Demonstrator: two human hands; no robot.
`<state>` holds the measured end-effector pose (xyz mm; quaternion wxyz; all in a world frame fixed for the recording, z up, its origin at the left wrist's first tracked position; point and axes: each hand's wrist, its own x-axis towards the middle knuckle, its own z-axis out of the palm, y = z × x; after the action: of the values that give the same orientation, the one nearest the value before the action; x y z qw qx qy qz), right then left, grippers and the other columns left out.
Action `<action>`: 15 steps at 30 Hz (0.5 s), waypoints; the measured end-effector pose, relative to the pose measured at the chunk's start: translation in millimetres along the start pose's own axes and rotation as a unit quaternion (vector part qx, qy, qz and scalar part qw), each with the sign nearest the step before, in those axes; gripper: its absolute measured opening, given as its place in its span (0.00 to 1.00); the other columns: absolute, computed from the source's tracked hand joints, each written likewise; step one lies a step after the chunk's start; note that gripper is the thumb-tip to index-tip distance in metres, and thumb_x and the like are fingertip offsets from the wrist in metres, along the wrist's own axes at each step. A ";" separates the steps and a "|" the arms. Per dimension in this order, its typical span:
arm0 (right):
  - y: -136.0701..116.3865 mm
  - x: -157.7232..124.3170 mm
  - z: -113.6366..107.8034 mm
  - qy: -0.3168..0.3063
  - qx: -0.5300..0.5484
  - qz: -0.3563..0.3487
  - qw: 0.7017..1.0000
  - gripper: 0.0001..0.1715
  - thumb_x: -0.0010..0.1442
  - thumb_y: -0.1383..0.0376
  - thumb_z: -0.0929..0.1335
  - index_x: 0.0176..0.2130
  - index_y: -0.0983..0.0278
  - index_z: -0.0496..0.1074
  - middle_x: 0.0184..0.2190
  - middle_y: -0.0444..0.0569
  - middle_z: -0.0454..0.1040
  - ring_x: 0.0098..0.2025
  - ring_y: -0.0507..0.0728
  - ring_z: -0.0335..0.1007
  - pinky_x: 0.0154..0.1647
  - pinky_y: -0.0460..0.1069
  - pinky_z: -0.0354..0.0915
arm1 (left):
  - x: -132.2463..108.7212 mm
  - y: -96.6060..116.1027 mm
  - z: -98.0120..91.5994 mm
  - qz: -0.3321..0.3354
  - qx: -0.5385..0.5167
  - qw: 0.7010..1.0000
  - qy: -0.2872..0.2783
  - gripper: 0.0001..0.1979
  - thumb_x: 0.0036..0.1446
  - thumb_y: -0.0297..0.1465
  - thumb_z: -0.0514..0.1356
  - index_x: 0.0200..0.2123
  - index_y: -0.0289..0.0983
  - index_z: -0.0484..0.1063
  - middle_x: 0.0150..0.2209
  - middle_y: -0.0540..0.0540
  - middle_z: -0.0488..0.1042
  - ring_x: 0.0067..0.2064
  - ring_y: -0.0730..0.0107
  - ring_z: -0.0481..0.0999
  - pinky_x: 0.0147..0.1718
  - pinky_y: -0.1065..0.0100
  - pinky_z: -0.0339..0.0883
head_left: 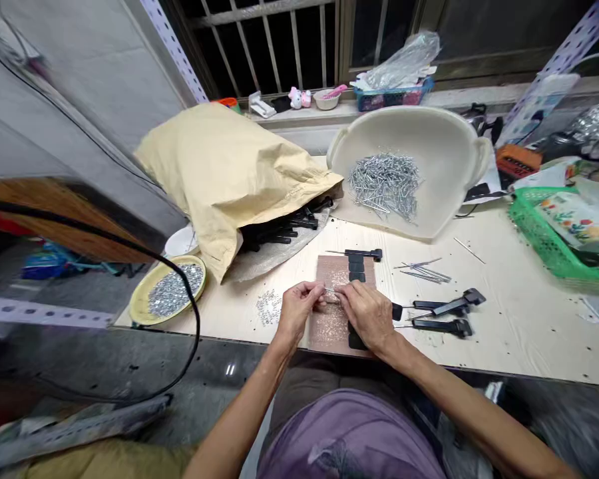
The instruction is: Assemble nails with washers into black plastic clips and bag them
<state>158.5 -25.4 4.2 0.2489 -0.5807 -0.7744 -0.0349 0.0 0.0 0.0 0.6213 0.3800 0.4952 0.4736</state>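
A thin metal pin (pixel 330 289) spans the gap between my hands, above a brown board (pixel 327 332) at the front of the table. My left hand (pixel 297 309) pinches its left end between thumb and fingers. On the other end, the fingers of my right hand (pixel 369 313) are closed. Black strips (pixel 356 266) run along the board, partly hidden under my right hand. Behind it lies a black-handled piece with a metal shank (pixel 364 254). More black-handled pieces (pixel 444 326) rest to the right, beside several loose metal pins (pixel 426 271). Small shiny bits (pixel 269 307) are scattered left of the board.
A white basin (pixel 449 153) holds a heap of metal pins (pixel 387 183). A yellow sack (pixel 219 159) spills black parts (pixel 284 229). Small metal pieces fill a yellow dish (pixel 140 306) at the left edge. A green basket (pixel 539 233) stands right; a black cable (pixel 197 319) loops at left.
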 end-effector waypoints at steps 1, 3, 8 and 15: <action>0.0 -0.5 -0.3 0.003 0.003 0.000 1.000 0.13 0.66 0.63 0.60 0.36 0.63 0.72 0.30 0.46 0.72 0.34 0.52 0.66 0.34 0.48 0.53 | 1.2 -1.7 -0.2 -0.004 -0.001 1.000 -0.001 0.15 0.46 0.37 0.67 0.32 0.31 0.73 0.23 0.51 0.72 0.23 0.78 0.70 0.25 0.75 0.66; 0.3 -1.4 -0.8 0.007 0.007 -0.003 1.000 0.13 0.66 0.63 0.60 0.37 0.63 0.72 0.30 0.46 0.72 0.34 0.52 0.65 0.34 0.47 0.53 | 3.4 -4.4 -0.6 -0.011 -0.002 1.000 -0.005 0.15 0.45 0.37 0.67 0.32 0.31 0.73 0.22 0.51 0.72 0.22 0.79 0.70 0.24 0.75 0.66; 4.1 -1.8 -0.4 0.010 0.004 -0.022 1.000 0.13 0.66 0.63 0.60 0.36 0.63 0.71 0.30 0.46 0.71 0.33 0.52 0.64 0.35 0.48 0.53 | 7.2 -5.2 -1.9 -0.018 0.009 0.999 -0.029 0.15 0.44 0.37 0.68 0.29 0.30 0.73 0.22 0.50 0.72 0.22 0.79 0.69 0.24 0.75 0.65; 12.3 -1.5 1.3 0.005 -0.011 -0.052 0.999 0.13 0.66 0.62 0.60 0.35 0.63 0.70 0.29 0.47 0.71 0.32 0.53 0.63 0.35 0.49 0.51 | 9.4 -1.5 -3.8 -0.038 0.055 0.997 -0.048 0.16 0.42 0.38 0.68 0.28 0.30 0.74 0.21 0.50 0.72 0.22 0.78 0.69 0.23 0.74 0.65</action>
<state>169.6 -22.3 -0.5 0.2439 -0.5419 -0.8021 -0.0593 -2.8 8.7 -4.6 0.6396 0.4172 0.5043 0.4031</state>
